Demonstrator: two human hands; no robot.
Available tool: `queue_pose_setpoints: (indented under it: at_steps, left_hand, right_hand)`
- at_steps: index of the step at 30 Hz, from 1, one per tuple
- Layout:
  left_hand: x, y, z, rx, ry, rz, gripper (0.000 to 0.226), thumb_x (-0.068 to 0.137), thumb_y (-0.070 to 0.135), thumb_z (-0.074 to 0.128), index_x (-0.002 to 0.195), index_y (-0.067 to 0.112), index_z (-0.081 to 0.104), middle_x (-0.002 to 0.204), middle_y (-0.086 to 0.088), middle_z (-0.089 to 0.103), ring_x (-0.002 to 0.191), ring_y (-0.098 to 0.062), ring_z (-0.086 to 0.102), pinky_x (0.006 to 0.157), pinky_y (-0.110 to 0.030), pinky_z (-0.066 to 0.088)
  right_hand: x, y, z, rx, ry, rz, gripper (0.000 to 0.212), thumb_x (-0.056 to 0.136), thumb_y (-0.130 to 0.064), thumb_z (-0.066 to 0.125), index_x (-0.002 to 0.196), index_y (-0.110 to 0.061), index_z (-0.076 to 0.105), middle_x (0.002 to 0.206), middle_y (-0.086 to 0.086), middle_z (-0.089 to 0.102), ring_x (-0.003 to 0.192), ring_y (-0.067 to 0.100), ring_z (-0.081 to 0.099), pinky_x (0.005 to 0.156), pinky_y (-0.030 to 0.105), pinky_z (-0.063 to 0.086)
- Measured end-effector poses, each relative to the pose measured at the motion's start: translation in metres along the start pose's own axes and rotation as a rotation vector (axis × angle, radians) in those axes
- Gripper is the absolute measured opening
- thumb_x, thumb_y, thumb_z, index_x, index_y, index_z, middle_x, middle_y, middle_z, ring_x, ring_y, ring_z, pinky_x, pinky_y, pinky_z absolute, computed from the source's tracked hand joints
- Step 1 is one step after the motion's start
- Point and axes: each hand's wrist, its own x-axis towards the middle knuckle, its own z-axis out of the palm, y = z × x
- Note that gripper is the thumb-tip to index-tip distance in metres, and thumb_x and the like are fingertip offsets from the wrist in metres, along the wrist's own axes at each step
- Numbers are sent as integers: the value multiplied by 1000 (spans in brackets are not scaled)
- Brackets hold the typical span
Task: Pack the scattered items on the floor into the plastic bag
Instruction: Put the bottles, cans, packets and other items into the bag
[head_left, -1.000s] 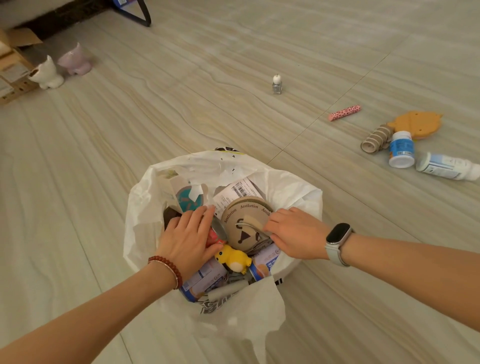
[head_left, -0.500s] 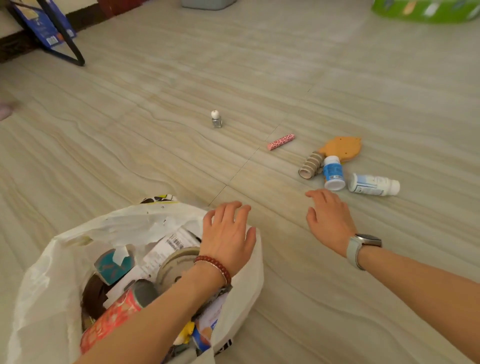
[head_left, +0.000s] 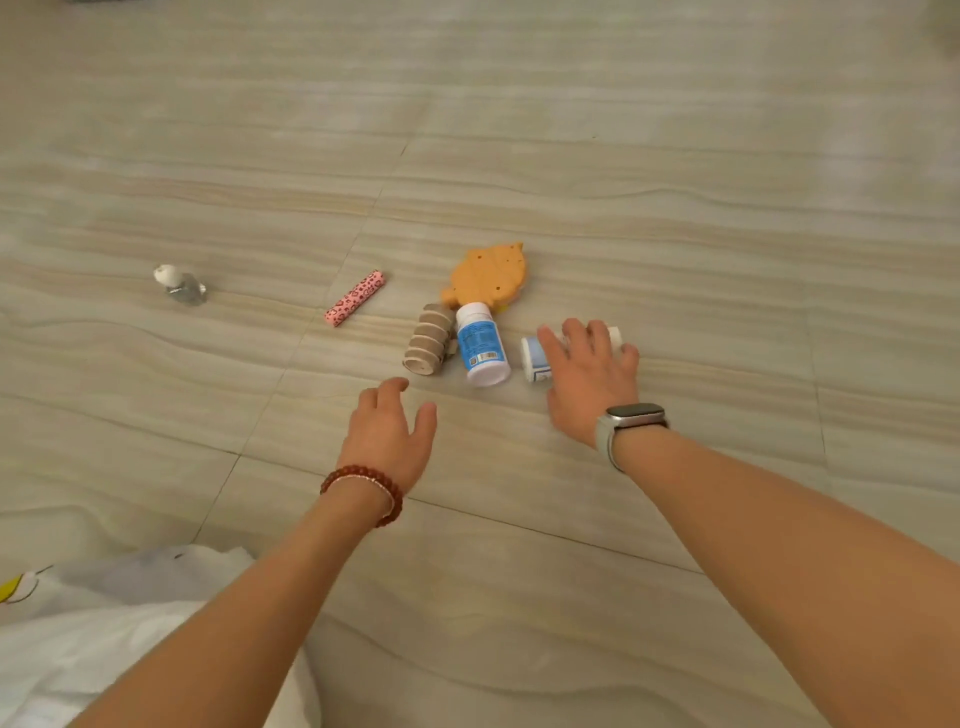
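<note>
While print stays unreadable, right hand (head_left: 589, 382) covers a blue-labelled white bottle (head_left: 534, 358)

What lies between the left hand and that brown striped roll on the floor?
Nothing visible. Bare floor separates the left hand from the brown striped roll. The blue-labelled bottle lies against the roll's far side, to the right, out of the hand's path.
</note>
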Motion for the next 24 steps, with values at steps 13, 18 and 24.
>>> queue_pose_setpoints:
  at_steps: [13, 18, 24]
  left_hand:
    - [71, 51, 75, -314, -51, -342, 59, 75, 42, 64, 117, 2, 49, 119, -18, 52, 102, -33, 57, 90, -41, 49]
    - [39, 47, 52, -183, -142, -216, 39, 80, 26, 61, 113, 6, 52, 94, -8, 56, 80, -23, 52, 69, -27, 40]
    - [-43, 6, -11, -171, -42, -61, 42, 78, 22, 62, 118, 14, 51, 103, -3, 57, 87, -16, 52, 72, -24, 39]
  right_hand:
    - [-10, 1, 15, -80, 28, -57, 34, 79, -24, 60, 110, -11, 54, 106, 8, 60, 97, 27, 55, 73, 35, 45]
    - [-15, -1, 8, -3, -127, -61, 41, 90, -5, 34, 131, -4, 29, 131, 16, 39, 118, 33, 39, 89, 43, 37]
    - [-31, -17, 3, -21, -200, -12, 49, 90, -6, 37, 137, -2, 21, 134, 18, 38, 119, 35, 40, 89, 44, 39]
